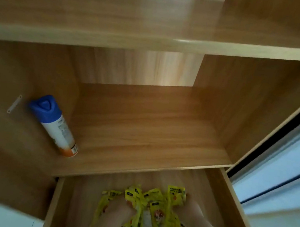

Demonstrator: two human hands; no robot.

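A bunch of several yellow packets (153, 214) is held over the open wooden drawer (234, 219) at the bottom of the view. My left hand (114, 215) grips the bunch from the left, with packets lying across its fingers. My right hand (198, 217) holds the bunch from the right, its forearm coming in from the lower right corner. Both hands are blurred, so single fingers are hard to make out.
Above the drawer is a wooden shelf compartment (143, 131) with a blue-capped white and orange spray can (54, 125) standing at its left side. Another shelf board (154, 41) runs higher up. A dark-edged sliding door frame (282, 142) stands to the right.
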